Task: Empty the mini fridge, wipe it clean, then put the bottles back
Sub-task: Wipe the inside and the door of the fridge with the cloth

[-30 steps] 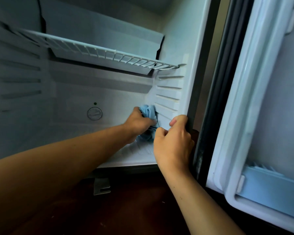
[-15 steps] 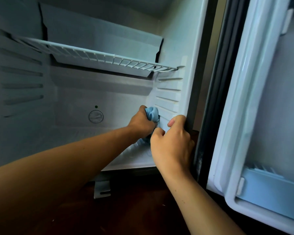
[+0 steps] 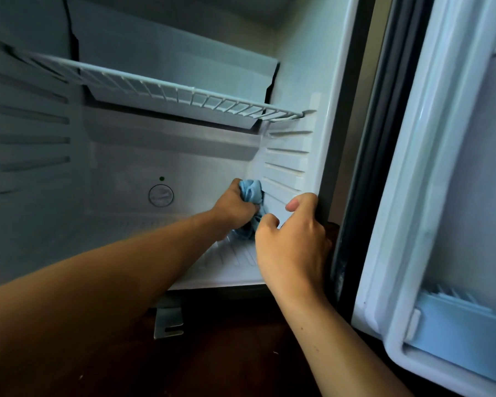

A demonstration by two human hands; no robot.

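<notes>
1. Since a moment ago, the left hand (image 3: 235, 206) is shifting the blue cloth (image 3: 251, 191) a little higher and farther back along the lower right inner wall of the mini fridge (image 3: 295, 81), and the whole view is dipping slightly.
2. Its fingers are curling tightly round the bunched cloth, gripping it and pressing it against the ribbed side wall, right in the corner where that wall is meeting the back panel.
3. Part of the cloth is hanging down below the fist, toward the fridge floor.
4. The right hand (image 3: 294, 242) is gripping the front edge of the fridge's right wall, thumb curling over the inner face, fingers wrapping round the outside, where I cannot see them.
5. Both hands are sitting just beside each other, the right one nearer to me.
6. A white wire shelf (image 3: 166, 87) is sitting across the upper part of the compartment, well above the hands.
7. On the back panel, a round dial (image 3: 161, 195) is showing to the left of the cloth, with a small green dot (image 3: 161, 178) just above it.
8. The door (image 3: 447, 179) is standing open at the right, its lower rack (image 3: 458, 328) facing into the room.
9. No bottles are showing anywhere I am looking.
10. A pale metal bracket (image 3: 168, 320) is lying on the dark floor (image 3: 241, 353) below the fridge's front edge.
</notes>
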